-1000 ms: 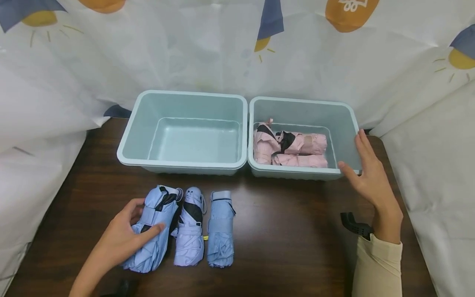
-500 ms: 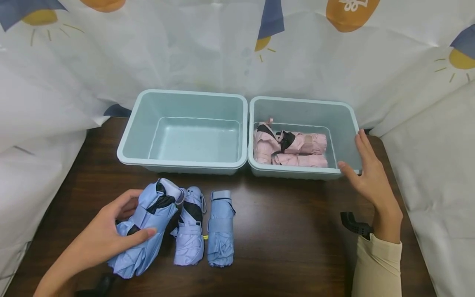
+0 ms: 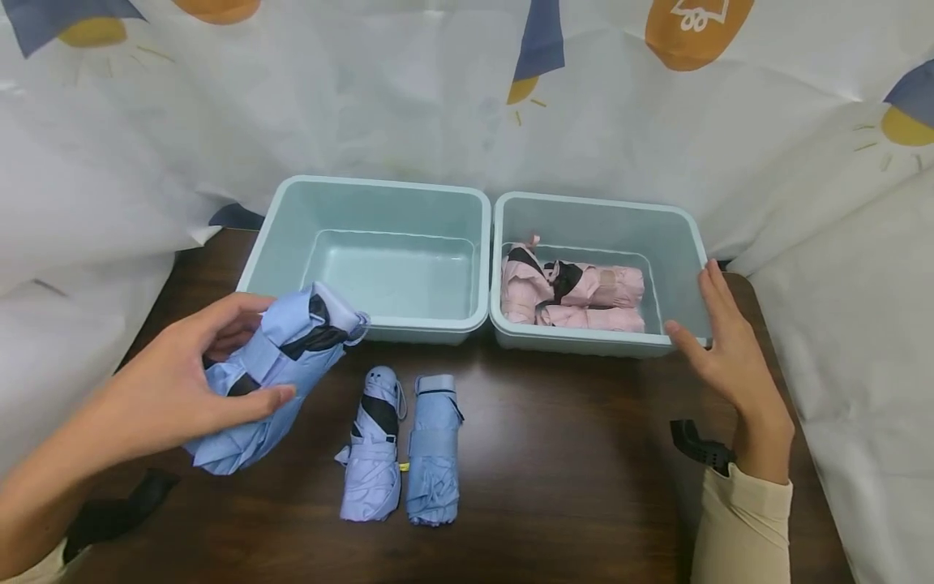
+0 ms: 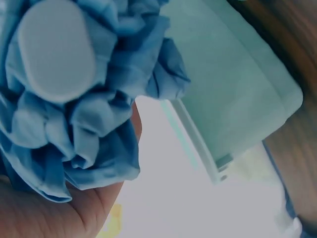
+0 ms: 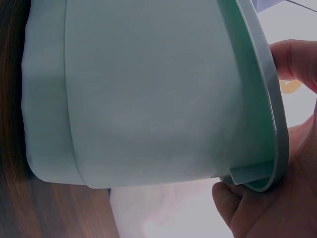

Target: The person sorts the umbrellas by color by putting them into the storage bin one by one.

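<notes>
My left hand (image 3: 171,389) grips a folded blue umbrella (image 3: 292,373), raised off the table and tilted, by the near left corner of the left bin (image 3: 409,324). In the left wrist view, the pale oval end of that umbrella (image 4: 57,49) faces the camera among bunched cloth. On the table lie a lavender folded umbrella (image 3: 370,487) and a blue folded umbrella (image 3: 434,454), side by side. With fingers extended, my right hand (image 3: 733,357) rests against the right end of the right bin (image 3: 584,334). The right wrist view shows it at the bin's rim (image 5: 277,119).
Several pink folded umbrellas (image 3: 616,285) lie inside the right bin. Both pale green bins stand close side by side at the back of the dark wooden table (image 3: 554,454). A white patterned curtain (image 3: 409,97) hangs behind them and along both sides.
My left hand has lifted the blue umbrella from beside the other two and carried it up towards the left bin. My right hand has stayed in place.
</notes>
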{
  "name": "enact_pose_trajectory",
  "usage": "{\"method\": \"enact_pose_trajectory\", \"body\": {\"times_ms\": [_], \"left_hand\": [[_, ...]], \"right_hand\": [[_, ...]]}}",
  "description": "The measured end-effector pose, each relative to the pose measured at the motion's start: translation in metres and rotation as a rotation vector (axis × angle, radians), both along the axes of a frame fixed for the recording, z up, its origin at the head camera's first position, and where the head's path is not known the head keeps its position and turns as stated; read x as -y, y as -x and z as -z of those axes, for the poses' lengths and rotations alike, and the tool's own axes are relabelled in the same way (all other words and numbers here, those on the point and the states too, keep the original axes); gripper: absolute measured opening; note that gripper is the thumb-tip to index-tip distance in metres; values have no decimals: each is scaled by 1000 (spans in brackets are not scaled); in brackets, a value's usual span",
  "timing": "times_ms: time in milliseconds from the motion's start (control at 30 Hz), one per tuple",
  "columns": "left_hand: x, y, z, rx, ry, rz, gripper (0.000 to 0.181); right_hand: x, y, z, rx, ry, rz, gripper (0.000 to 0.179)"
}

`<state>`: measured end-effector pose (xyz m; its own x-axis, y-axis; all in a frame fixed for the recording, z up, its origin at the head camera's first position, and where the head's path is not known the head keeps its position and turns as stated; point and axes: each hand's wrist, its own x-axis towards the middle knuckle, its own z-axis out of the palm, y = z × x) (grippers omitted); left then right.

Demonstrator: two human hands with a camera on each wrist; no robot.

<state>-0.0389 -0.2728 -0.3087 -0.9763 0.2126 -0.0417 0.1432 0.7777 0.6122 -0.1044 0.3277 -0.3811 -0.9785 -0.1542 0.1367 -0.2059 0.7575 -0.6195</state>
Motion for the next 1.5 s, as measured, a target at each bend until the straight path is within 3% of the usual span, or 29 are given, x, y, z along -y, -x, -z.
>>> {"method": "enact_pose_trajectory", "body": {"times_ms": [167,367,600,867,1100,1500], "left_hand": [[-10,15,-16,-47,33,28,83],[-24,31,-37,-137,151,56,90],[-37,57,-55,-173,237,69,90],[-45,78,-55,-237,355,126,88],[-52,96,-51,-280,403,192,85],[-70,129,-50,-247,543,403,76]], "right_hand": [[-1,-2,2,14,-6,-2,87],[-1,2,-2,37,-33,-14,88],[-3,3,-5,61,-80,11,90],[-6,4,-6,64,-112,16,88],[-6,3,-8,59,-121,29,89],[-4,2,-9,58,-118,26,89]]}}
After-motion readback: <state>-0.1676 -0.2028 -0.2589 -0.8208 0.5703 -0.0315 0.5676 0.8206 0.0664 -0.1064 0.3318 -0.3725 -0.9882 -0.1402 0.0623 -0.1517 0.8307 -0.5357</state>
